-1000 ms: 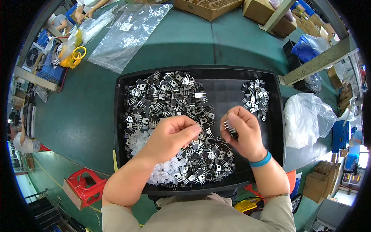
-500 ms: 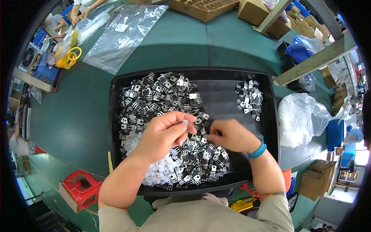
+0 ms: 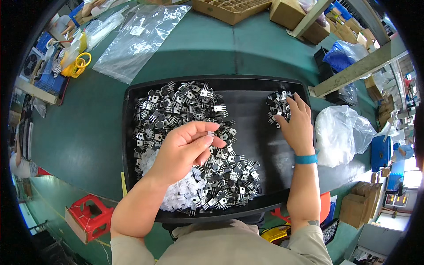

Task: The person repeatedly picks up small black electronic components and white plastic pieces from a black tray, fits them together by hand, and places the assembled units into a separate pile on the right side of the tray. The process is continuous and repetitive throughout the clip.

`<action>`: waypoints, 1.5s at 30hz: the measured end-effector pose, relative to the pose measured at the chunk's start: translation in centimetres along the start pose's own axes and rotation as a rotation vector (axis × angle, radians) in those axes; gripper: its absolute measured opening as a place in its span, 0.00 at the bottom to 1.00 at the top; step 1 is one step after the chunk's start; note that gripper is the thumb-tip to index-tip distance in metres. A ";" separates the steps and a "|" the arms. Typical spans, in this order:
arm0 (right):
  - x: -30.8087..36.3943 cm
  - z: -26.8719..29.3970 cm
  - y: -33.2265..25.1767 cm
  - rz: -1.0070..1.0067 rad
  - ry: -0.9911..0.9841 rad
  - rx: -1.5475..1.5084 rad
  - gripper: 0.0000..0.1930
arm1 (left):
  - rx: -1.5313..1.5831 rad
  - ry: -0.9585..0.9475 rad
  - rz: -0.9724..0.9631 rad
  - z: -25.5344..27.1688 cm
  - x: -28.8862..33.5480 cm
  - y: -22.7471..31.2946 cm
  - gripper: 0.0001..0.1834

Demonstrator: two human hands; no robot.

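My left hand (image 3: 183, 148) is closed in a pinch over the big pile, with a small white piece (image 3: 210, 133) between thumb and fingertips. Beneath it, a large heap of black three-legged transistors (image 3: 176, 104) fills the left of a black tray (image 3: 260, 81). A mound of small white pieces (image 3: 183, 196) lies at the near left, partly covered by my left forearm. Over at the tray's right, my right hand (image 3: 299, 126) reaches to a smaller transistor pile (image 3: 278, 105). Its fingers are spread and I see nothing held; part of that pile is hidden under them.
A clear plastic bag (image 3: 143, 37) lies flat on the green table (image 3: 79, 132), beyond the tray. White plastic bags (image 3: 338, 137) sit right of the tray, near a metal post (image 3: 357, 68). Cardboard boxes (image 3: 232, 11) stand at the back. A red stool (image 3: 90, 216) is at lower left.
My right hand has moved right and away from me, from beside my left hand to the smaller pile, and its fingers have opened. The left hand keeps its pinch nearly in place.
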State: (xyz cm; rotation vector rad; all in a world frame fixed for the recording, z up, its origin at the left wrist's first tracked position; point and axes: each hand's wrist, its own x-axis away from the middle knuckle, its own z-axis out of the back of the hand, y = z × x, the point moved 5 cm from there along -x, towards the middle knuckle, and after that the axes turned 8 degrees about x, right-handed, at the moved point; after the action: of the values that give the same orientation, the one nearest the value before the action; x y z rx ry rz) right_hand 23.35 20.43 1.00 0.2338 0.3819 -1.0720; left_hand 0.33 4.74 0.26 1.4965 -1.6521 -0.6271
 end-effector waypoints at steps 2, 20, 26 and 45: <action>0.1 -0.1 -1.4 0.026 -0.209 -0.305 0.20 | 0.014 0.016 -0.007 0.1 0.0 0.1 0.10; 4.6 -0.6 -9.9 0.234 -0.666 -0.886 0.06 | 0.102 -0.028 0.100 0.0 0.0 -0.4 0.04; 4.7 1.1 -9.0 -0.118 -0.525 -1.377 0.07 | 0.075 -0.043 0.102 0.4 0.0 -0.9 0.05; 5.4 3.6 -10.5 -0.013 -0.420 -1.275 0.10 | -0.004 -0.075 0.102 -0.7 0.2 -0.8 0.12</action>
State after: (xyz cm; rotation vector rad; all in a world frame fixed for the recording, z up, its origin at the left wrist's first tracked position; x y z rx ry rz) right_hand 17.01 9.95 2.01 -1.1075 0.6080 -0.6910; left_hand 1.37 4.55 0.07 1.3915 -1.7711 -0.6368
